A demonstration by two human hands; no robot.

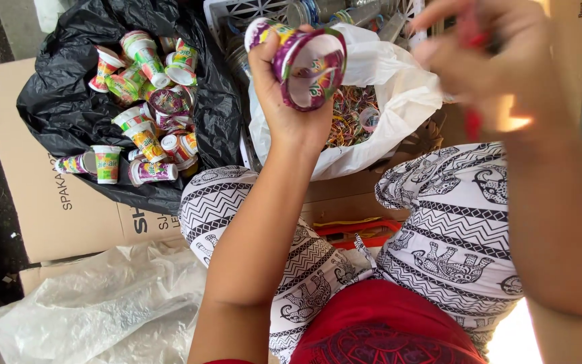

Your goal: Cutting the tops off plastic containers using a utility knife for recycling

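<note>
Purple plastic cup point(308, 64) clamped in left hand point(284, 101), held above white bag of rings point(399, 101). Right hand point(500, 61) blurred, fingers pinched on red tool point(471, 121). Cup best kept steady, rim turned toward tool. Cup pile point(146, 101) far left on black bag point(69, 114).

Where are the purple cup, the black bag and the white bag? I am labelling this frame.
purple cup point(308, 64), head view, inner wall.
black bag point(62, 111), head view, left fold.
white bag point(399, 94), head view, right side.

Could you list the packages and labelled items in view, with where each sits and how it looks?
Purple-labelled cup: squeezed in the left hand.
Pile of cups: on the black bag, green, orange, purple labels.
Cardboard box: flattened, brown, lower left.
White bag: centre, holds coloured bands.
</note>
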